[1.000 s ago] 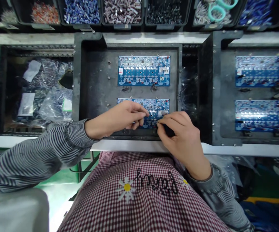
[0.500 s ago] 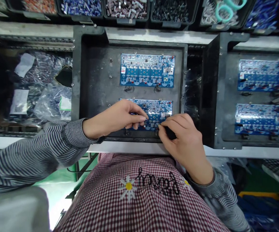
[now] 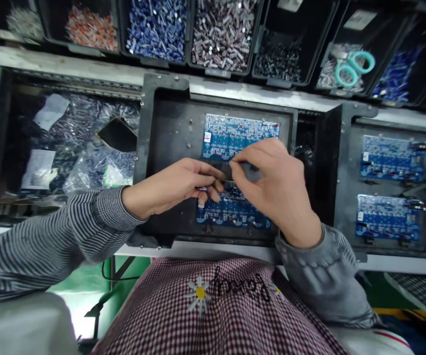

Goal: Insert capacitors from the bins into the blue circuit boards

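Note:
My left hand (image 3: 185, 186) hovers over the left part of the lower blue circuit board (image 3: 231, 217). Its fingers are curled, and a small purplish component (image 3: 201, 189) shows between them. Thumb and forefinger of my right hand (image 3: 272, 182) are pinched together at the lower edge of the upper circuit board (image 3: 216, 140), close to the left fingertips. Whatever the pinch may hold is too small to make out. Both boards lie one above the other in a black tray (image 3: 172, 113), each partly covered by my hands.
Bins of small components, among them blue capacitors (image 3: 157, 29) and brownish ones (image 3: 223, 34), line the back. Turquoise-handled scissors (image 3: 345, 74) lie in one bin. Plastic bags (image 3: 87, 167) of parts fill the left compartment. Another tray (image 3: 345, 197) with two boards stands right.
The view has shifted, showing more of the bins. My right hand has gone from the lower board's right corner up and left to the upper board's edge. My left hand stays near the lower board.

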A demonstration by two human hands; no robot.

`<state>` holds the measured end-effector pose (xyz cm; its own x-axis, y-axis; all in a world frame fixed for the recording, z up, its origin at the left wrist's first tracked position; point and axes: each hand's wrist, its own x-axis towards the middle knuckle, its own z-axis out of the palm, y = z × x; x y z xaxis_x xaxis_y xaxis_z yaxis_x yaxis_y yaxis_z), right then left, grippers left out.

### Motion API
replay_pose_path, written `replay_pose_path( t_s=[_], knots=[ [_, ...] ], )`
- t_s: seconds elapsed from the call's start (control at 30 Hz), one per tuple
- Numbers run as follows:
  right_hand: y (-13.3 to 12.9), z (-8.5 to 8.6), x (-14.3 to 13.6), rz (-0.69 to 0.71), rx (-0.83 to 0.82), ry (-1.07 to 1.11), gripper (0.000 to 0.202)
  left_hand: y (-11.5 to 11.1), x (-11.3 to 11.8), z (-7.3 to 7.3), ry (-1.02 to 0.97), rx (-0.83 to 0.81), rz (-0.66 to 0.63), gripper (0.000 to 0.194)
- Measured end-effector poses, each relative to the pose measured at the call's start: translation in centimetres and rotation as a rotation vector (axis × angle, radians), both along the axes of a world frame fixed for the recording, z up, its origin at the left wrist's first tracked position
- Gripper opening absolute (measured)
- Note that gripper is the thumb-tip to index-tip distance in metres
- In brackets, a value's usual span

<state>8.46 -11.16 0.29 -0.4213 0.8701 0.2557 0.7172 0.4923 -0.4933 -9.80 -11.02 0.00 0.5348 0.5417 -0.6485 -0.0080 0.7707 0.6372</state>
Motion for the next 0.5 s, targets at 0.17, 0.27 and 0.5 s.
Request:
replay_pose_path(
  t_s=[0.17,0.27,0.5],
  knots=[
    [3.0,-2.2,-0.9,0.020,-0.071,-0.041,0.016,1.6,-1.8,-0.1,0.101,0.069,-0.024,0.021],
    [3.1,-2.6,-1.0,0.012,-0.098,-0.026,0.016,2.2,-2.3,-0.3,0.140,0.118,-0.013,0.021],
    [3.1,-2.6,-1.0,0.009,-0.107,-0.035,0.016,3.3,-2.1,-0.5,0.193,0.169,-0.004,0.012]
  ],
)
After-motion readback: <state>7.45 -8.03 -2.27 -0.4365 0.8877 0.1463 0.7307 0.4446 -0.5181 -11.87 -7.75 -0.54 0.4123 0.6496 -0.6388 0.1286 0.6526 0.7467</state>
